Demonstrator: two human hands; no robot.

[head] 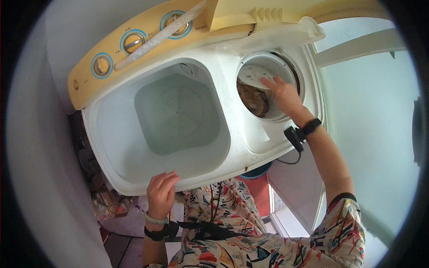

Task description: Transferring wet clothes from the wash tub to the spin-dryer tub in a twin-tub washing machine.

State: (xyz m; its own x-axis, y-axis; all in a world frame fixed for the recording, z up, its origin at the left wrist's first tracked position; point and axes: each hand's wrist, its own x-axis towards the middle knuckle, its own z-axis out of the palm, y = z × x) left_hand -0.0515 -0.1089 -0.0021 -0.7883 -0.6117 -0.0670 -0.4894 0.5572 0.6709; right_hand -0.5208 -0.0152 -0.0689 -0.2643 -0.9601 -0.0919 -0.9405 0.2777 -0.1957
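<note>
A twin-tub washing machine stands before me. Its wash tub (177, 114) at the left holds water over a greenish-looking bottom. My left hand (162, 192) rests at the front rim of that tub, fingers slightly bent and holding nothing visible. At the right, my right hand (285, 95) reaches into the round spin tub (278, 115), its fingertips at a white perforated disc (253, 75). Whether the fingers grip the disc cannot be told. Brown, wet-looking cloth (253, 100) lies in the spin tub beside and partly under the disc.
A yellow control panel (147, 31) with several knobs runs along the back, crossed by a whitish wrapped tube (161, 35). A translucent inner lid (281, 37) stands raised behind the spin tub. Walls close in at left and right; a dark basin (256, 171) shows below the front edge.
</note>
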